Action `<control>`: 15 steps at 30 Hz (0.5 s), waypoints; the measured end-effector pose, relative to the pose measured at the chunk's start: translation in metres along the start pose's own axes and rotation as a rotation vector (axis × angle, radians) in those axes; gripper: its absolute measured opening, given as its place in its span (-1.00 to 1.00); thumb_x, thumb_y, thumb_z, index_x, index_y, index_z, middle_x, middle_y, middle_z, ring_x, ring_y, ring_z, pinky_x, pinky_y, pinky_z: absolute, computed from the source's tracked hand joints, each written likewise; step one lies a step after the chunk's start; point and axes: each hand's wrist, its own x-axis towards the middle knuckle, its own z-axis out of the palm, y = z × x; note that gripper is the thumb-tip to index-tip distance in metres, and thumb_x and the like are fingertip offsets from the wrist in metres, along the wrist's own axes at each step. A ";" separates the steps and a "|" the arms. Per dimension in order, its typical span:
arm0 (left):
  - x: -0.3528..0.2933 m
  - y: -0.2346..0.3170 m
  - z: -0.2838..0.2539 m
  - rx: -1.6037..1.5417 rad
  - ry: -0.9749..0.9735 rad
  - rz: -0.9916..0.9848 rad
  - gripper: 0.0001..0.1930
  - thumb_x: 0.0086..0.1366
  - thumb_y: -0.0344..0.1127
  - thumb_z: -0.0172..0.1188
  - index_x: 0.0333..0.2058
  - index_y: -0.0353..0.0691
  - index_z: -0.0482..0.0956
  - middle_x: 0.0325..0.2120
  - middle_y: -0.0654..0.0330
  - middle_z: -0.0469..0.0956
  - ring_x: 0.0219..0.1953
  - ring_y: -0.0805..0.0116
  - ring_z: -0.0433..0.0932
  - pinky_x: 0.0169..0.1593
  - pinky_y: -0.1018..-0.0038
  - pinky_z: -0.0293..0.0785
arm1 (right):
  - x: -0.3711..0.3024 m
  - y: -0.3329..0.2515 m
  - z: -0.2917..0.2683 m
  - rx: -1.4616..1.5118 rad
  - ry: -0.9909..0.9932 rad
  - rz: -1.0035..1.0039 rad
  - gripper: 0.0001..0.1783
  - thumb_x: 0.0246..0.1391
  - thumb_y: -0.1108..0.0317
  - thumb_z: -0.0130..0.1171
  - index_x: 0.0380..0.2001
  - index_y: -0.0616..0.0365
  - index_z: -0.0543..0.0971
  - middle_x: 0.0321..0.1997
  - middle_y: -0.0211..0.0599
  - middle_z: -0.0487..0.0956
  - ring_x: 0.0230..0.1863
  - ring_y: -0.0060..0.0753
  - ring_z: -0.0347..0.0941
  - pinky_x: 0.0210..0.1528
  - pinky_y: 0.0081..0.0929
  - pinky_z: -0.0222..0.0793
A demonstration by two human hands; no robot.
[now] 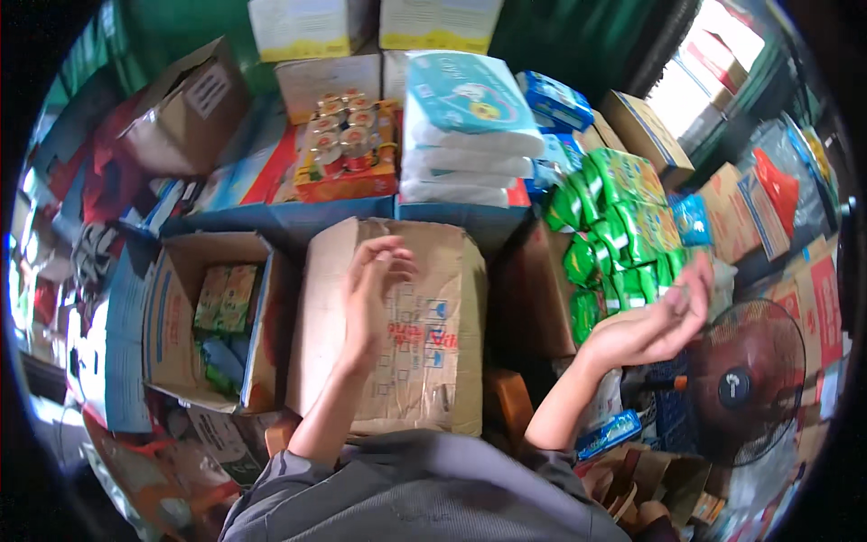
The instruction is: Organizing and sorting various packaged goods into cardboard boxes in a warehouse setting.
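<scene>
- Two bare hands reach out from our grey short sleeves (298, 479): our left hand (366, 294) hangs over the box before us, fingers apart and loosely curled; our right hand (655, 321) is palm-up, fingers slightly bent and blurred.
- Directly before us stands the large brown cardboard box (415, 366), its broad face bearing red lettering, blue pictograms and small outlined squares.
- To our left, an open brown cardboard box (167, 330) with reddish print holds small green-and-orange packets (224, 294).
- To our right, we see a black round-caged fan (736, 388) with a pale hub logo.
- Just beyond our right hand, shiny green plastic packets (623, 235) lie heaped; their labels are too blurred for us.
- Farther back, silver-lidded containers (348, 149) stand beside white-and-teal plastic packs (470, 99), the top one showing a cartoon figure.
- Behind them we see white-and-yellow cartons (438, 25) and dark green cloth (181, 27).
</scene>
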 end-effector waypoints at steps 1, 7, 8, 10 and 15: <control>0.004 0.006 -0.022 -0.002 0.076 0.016 -0.72 0.48 -0.37 -0.06 0.03 -0.35 0.51 -0.20 0.12 0.59 -0.22 0.37 0.61 -0.08 0.44 0.54 | -0.016 -0.008 0.011 0.017 -0.069 0.048 -0.74 0.32 0.39 0.04 -0.08 0.41 0.50 0.17 0.14 0.50 0.24 0.00 0.42 0.35 -0.09 0.22; 0.010 0.034 -0.162 -0.030 0.505 0.130 -0.69 0.45 -0.35 -0.05 0.05 -0.27 0.55 -0.21 0.18 0.62 -0.25 0.36 0.61 -0.13 0.43 0.50 | -0.088 -0.053 0.063 0.226 -0.764 0.017 -0.85 0.23 0.50 0.06 -0.22 0.36 0.56 -0.04 0.04 0.59 0.03 -0.10 0.54 0.16 -0.20 0.42; 0.007 0.037 -0.187 -0.039 0.566 0.121 -0.68 0.46 -0.31 -0.05 0.06 -0.24 0.55 -0.17 0.21 0.62 -0.20 0.37 0.59 -0.09 0.42 0.49 | -0.100 -0.061 0.070 0.250 -0.864 0.026 -0.87 0.20 0.52 0.08 -0.24 0.33 0.59 -0.05 0.01 0.60 0.00 -0.10 0.55 0.13 -0.22 0.44; -0.001 0.040 -0.233 -0.176 0.690 0.101 -0.68 0.45 -0.31 0.02 0.11 -0.19 0.52 -0.14 0.27 0.59 -0.13 0.37 0.54 0.00 0.41 0.44 | -0.123 -0.078 0.085 0.307 -1.029 0.070 -0.88 0.15 0.55 0.13 -0.28 0.27 0.62 -0.06 -0.05 0.62 -0.04 -0.10 0.57 0.08 -0.25 0.48; -0.033 0.033 -0.334 -0.596 0.947 0.152 -0.58 0.45 -0.28 0.03 0.24 -0.16 0.40 0.05 0.18 0.46 -0.02 0.27 0.47 0.12 0.35 0.40 | -0.176 -0.116 0.128 0.486 -1.306 0.133 -0.80 0.13 0.51 0.19 -0.16 0.21 0.65 0.13 -0.03 0.53 0.06 -0.06 0.55 0.09 -0.22 0.48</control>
